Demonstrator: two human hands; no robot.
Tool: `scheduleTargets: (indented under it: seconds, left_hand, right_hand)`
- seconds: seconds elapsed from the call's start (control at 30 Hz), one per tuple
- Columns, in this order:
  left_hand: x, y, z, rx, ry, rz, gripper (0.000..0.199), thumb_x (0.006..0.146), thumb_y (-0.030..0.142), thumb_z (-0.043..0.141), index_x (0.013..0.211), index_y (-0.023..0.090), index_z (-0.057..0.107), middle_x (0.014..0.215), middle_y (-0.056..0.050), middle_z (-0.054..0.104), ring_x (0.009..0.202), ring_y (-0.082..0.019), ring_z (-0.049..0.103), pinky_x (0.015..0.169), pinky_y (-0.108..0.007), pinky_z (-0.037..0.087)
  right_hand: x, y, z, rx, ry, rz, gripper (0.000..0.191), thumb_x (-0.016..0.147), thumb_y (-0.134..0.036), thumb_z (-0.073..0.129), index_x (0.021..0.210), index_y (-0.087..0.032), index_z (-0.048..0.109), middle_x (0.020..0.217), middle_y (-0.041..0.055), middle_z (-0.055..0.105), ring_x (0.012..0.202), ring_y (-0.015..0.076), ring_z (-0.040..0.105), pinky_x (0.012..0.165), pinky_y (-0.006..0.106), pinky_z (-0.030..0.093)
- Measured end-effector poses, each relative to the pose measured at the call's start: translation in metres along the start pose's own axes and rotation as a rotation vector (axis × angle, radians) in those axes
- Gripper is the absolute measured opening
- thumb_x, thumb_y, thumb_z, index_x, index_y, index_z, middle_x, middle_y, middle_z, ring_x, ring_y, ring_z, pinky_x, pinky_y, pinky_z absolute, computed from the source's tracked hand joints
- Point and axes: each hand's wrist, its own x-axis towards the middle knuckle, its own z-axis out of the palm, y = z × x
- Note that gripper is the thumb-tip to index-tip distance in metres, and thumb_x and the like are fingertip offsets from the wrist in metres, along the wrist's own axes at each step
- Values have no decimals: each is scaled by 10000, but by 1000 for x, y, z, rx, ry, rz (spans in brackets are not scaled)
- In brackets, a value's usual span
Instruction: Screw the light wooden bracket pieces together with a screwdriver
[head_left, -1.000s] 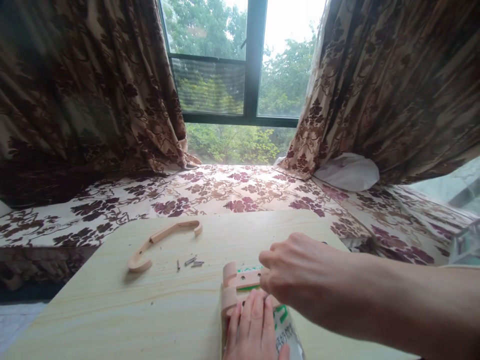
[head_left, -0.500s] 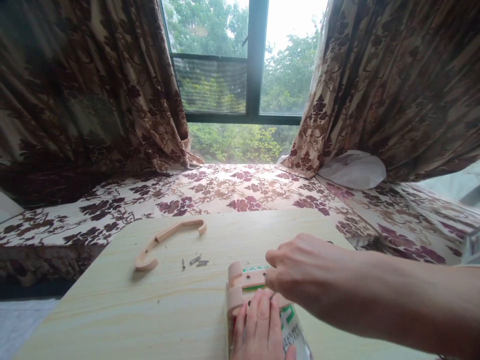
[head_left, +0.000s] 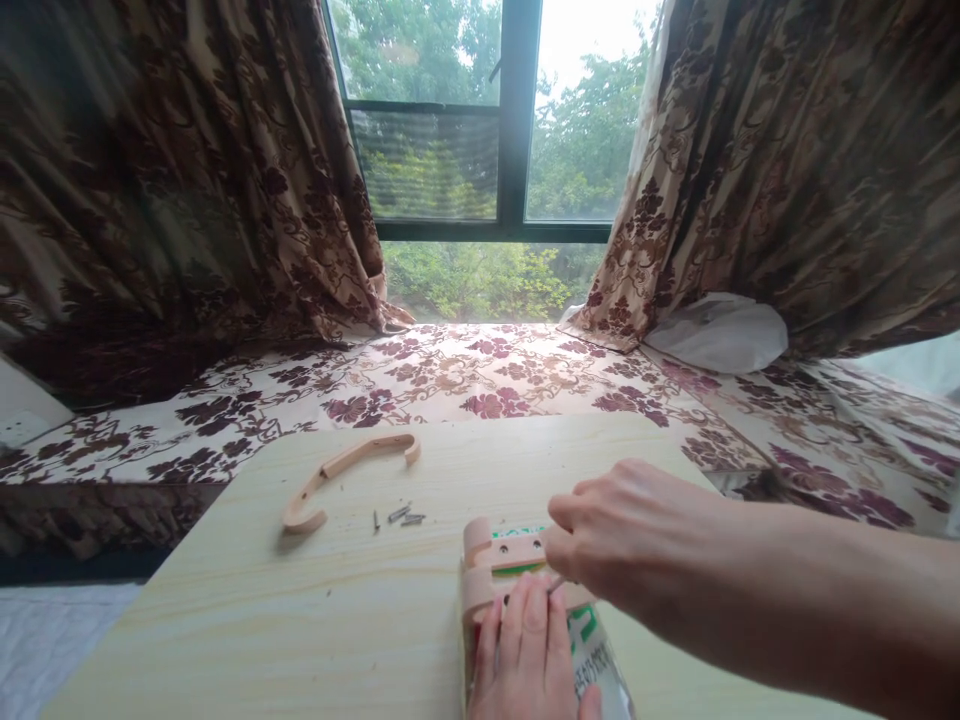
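Two pinkish-tan wooden pieces with curved ends lie across a package with green print (head_left: 600, 660); the far piece (head_left: 517, 552) shows dark screw holes. My left hand (head_left: 525, 645) lies over the near piece (head_left: 477, 592), its fingers stretched out and pressing down. Above the right part of the pieces, my right hand (head_left: 600, 525) is closed in a pinch; a thin metal shaft (head_left: 556, 584) shows below it, close to my left fingertips. The rest of what it holds is hidden.
On the pale wooden table (head_left: 225, 620), a curved wooden piece (head_left: 349, 458) lies at the back left, with several screws (head_left: 405, 515) near it. Behind are a floral-covered ledge (head_left: 480, 375), curtains, a window and a white plastic bag (head_left: 724, 333).
The whole view has shifted slightly, so things appear a little further right. Both hands remain at the wooden pieces, with no clear change in their hold.
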Motion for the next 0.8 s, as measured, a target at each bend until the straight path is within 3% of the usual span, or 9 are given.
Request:
scheduleTargets:
  seconds: [0.1,0.17,0.33,0.47,0.57,0.8]
  left_hand:
    - [3,4,0,-35,48,-101,473,926,437,215,929,193,620,885,-20,701,881,-170,620,780,-366,434]
    - [3,6,1,-48,30,-83,509,937,436,173,942,188,617,898,-19,701,885,-161,621,790,-361,431]
    - [3,2,-1,-64,7,-69,434,918,409,255,980,174,614,951,-29,697,932,-168,611,837,-360,416]
    - [9,-6,-8,-19,-9,61,362,880,342,323,941,161,630,928,-27,703,878,-160,616,803,-345,415]
    - [12,-10,-11,1,-16,108,363,869,355,338,937,161,637,919,-21,706,870,-158,614,790,-341,411]
    - [3,-12,-2,42,-9,138,450,914,474,310,958,172,640,928,-23,707,866,-156,624,774,-327,428]
  right_hand:
    - [5,-1,7,-8,10,-17,126,742,-47,556,753,-158,616,690,39,608,462,122,434,398,291,161]
    - [9,-2,11,-28,-11,1,122,744,-57,558,707,-158,616,628,29,590,413,113,388,387,296,153]
    - [9,-2,5,-55,-51,58,173,783,-135,577,615,-164,598,504,12,521,378,115,342,388,297,143]
    - [2,4,-9,-34,-18,-15,144,775,-51,543,729,-165,618,656,24,600,441,116,387,408,287,158]
    - [5,4,-9,-14,-36,-44,165,764,-29,539,696,-165,605,683,24,608,452,114,389,407,275,175]
    - [13,0,8,-19,-62,74,187,788,-150,575,601,-165,587,476,2,492,366,109,317,395,283,153]
